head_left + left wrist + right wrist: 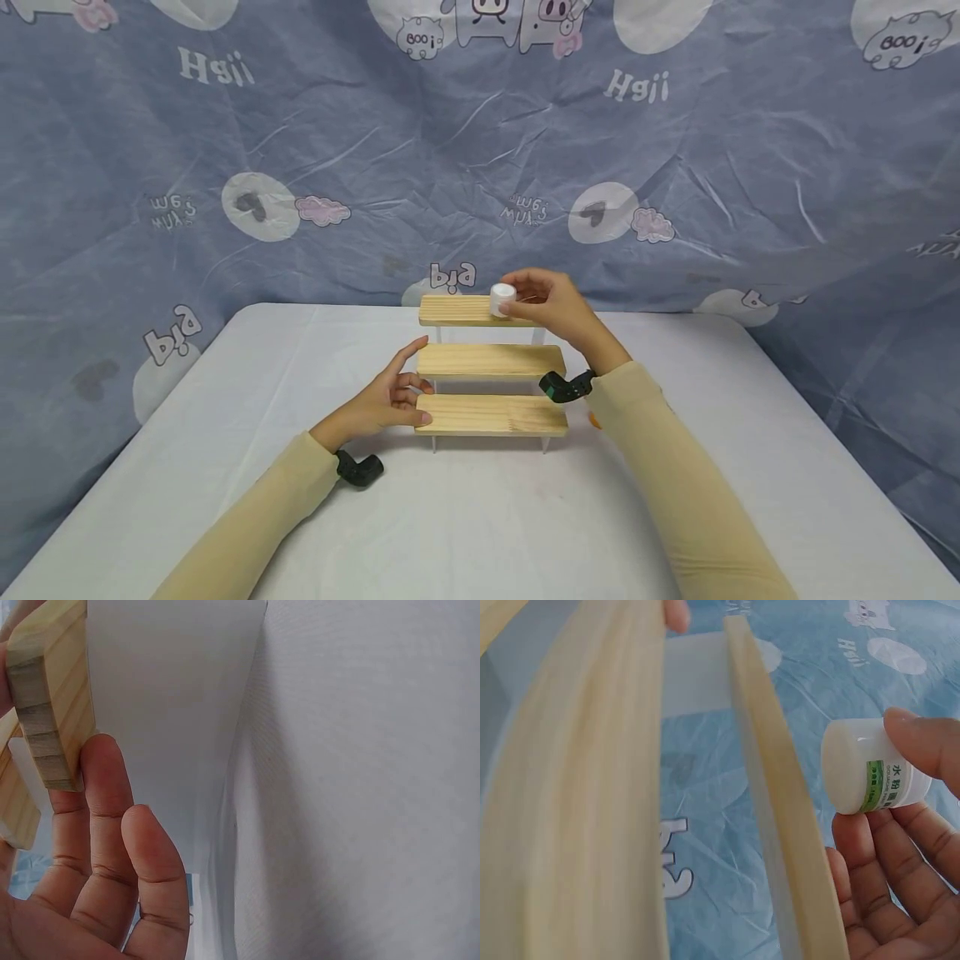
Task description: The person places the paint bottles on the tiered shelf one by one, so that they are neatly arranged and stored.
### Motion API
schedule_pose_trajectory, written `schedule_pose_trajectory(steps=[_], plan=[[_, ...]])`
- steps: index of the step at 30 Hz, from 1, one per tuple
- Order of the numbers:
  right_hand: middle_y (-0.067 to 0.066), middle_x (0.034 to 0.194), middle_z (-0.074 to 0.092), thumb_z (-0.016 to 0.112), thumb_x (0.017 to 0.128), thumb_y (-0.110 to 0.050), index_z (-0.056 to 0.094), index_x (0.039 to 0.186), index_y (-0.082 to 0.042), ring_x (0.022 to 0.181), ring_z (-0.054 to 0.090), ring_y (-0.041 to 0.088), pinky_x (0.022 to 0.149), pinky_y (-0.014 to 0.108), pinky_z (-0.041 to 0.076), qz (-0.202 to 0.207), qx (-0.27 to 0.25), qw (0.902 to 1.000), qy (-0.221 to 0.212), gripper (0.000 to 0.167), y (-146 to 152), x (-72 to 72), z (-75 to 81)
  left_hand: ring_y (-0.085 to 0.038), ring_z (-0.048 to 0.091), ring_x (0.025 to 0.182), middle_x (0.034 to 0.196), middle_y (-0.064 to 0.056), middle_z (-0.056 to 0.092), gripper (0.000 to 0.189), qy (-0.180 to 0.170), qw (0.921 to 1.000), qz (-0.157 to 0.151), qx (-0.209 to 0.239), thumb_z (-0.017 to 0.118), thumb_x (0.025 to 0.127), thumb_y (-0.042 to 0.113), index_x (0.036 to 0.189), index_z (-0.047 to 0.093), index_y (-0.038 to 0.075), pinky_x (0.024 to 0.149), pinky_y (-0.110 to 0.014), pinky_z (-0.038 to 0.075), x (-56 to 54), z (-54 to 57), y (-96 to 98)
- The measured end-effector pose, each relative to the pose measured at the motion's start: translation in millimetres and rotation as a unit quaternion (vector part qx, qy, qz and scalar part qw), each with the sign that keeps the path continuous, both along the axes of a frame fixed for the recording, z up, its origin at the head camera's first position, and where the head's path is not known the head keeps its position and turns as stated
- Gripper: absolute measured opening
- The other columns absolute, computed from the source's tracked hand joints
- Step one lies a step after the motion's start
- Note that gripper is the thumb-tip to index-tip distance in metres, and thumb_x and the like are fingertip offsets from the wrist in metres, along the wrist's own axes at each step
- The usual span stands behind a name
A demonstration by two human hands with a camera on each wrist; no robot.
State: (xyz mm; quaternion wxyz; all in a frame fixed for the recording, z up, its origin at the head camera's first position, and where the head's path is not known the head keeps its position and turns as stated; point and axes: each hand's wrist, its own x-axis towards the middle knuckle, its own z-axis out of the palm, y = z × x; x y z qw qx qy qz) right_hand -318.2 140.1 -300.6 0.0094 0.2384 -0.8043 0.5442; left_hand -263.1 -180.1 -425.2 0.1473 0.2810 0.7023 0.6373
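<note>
A three-tier display stand with pale wooden boards (491, 362) and whitish supports stands on the table. My left hand (382, 402) grips the left end of its lowest board (64, 697), thumb on top and fingertips at the underside. My right hand (551, 310) pinches a small white jar (502, 298) between thumb and fingers, at the right part of the top board (453, 310). In the right wrist view the jar (874, 765) has a green label and lies close beside the top board's edge; whether they touch, I cannot tell.
A white cloth covers the table (300, 533). Behind it hangs a blue-grey patterned curtain (420, 142). Something small and orange (594, 421) shows beside the right sleeve, mostly hidden. Each wrist wears a black camera band (360, 469).
</note>
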Motion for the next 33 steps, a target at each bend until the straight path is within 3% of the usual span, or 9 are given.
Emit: schedule_pose_trajectory(steps=[13, 27, 33], plan=[[0.012, 0.116, 0.074, 0.082, 0.095, -0.004, 0.070, 0.134, 0.006, 0.101, 0.068, 0.019, 0.092, 0.029, 0.055, 0.016, -0.014, 0.9994, -0.027, 0.042, -25, -15.4, 3.8, -0.014, 0.062, 0.083, 0.118, -0.016, 0.062, 0.121, -0.001, 1.0000, 0.007, -0.003, 0.082, 0.088, -0.006, 0.176, 0.003, 0.019, 0.071, -0.024, 0.050, 0.8, 0.6, 1.6], [0.017, 0.116, 0.075, 0.080, 0.096, -0.002, 0.070, 0.133, 0.008, 0.096, 0.069, 0.018, 0.089, 0.030, 0.055, 0.038, 0.002, 0.9993, -0.001, 0.040, -50, -22.8, 1.9, -0.014, 0.062, 0.083, 0.118, -0.016, 0.062, 0.121, -0.003, 1.0000, 0.003, 0.000, 0.082, 0.089, -0.006, 0.176, 0.003, 0.021, 0.070, -0.024, 0.050, 0.2, 0.3, 1.4], [0.020, 0.120, 0.074, 0.082, 0.095, -0.003, 0.070, 0.135, 0.007, 0.103, 0.070, 0.027, 0.096, 0.037, 0.055, 0.039, 0.030, 0.9987, 0.016, 0.043, -60, -22.4, 2.6, -0.014, 0.062, 0.084, 0.118, -0.017, 0.062, 0.120, -0.002, 1.0000, 0.002, 0.001, 0.082, 0.089, -0.005, 0.176, 0.003, 0.021, 0.071, -0.024, 0.051, -0.3, 0.3, 0.6]])
